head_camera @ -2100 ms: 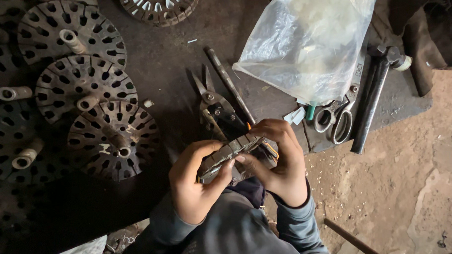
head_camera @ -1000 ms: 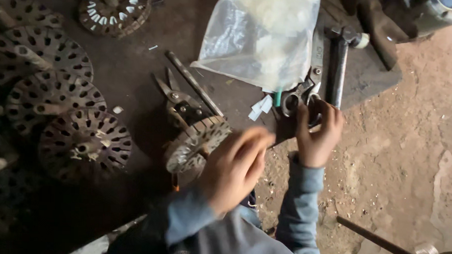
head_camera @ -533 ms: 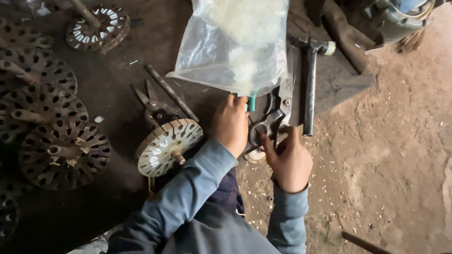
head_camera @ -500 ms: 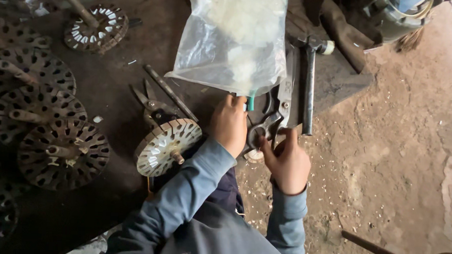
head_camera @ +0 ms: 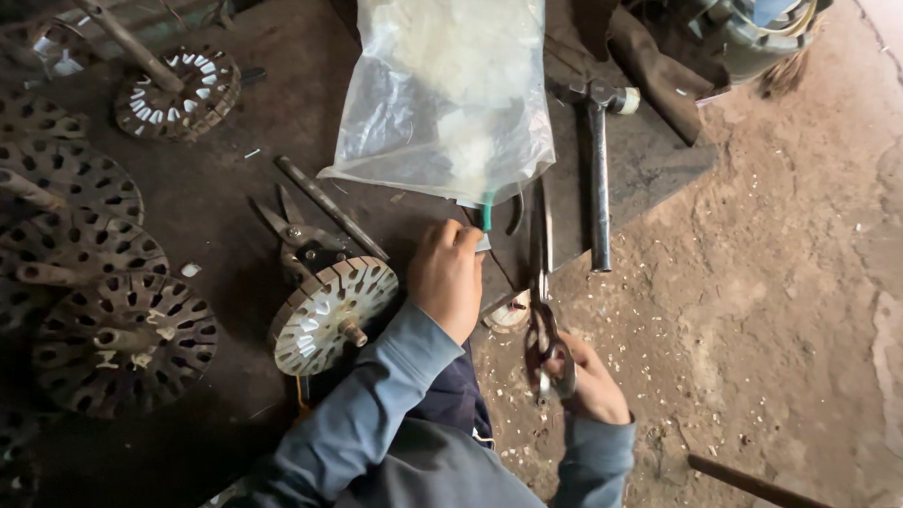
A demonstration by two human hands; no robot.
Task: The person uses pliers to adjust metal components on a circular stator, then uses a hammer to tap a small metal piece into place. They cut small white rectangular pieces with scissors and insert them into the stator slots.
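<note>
**Scissors in right hand, left hand at the green-tipped tool**

Scissors [head_camera: 544, 332] sit in the right hand [head_camera: 592, 384], fingers curled through the loops & closed round them, blades pointing up toward the bench edge. Blades look near-shut, can't tell exactly. Left hand [head_camera: 449, 274] lies just left of the scissors, fingers bent, pinching at a small green-handled tool [head_camera: 487, 217] that pokes out under the plastic bag [head_camera: 447, 84]; grip itself partly hidden, so whether it's clamped or only touching I can't tell.

Working out from the scissors: a small round pale disc [head_camera: 509, 314] right beside them on the left. Further left, a slotted rotor [head_camera: 331, 315] w/ a short shaft, tilted on its edge. Above-left of that, tin snips [head_camera: 292, 240] & a metal rod [head_camera: 331, 208]. Above-right of the scissors, a hammer [head_camera: 597, 169] lies on the dark board. Far left, a stack of darker slotted rotors [head_camera: 90, 291]. Right of the scissors, bare dirt floor [head_camera: 790, 296] w/ pale scraps.

To do it well, I'd judge: keep scissor tips pointed away from the left fingers, get a firm pinch on the green handle before pulling, hold the bag clear so nothing snags
</note>
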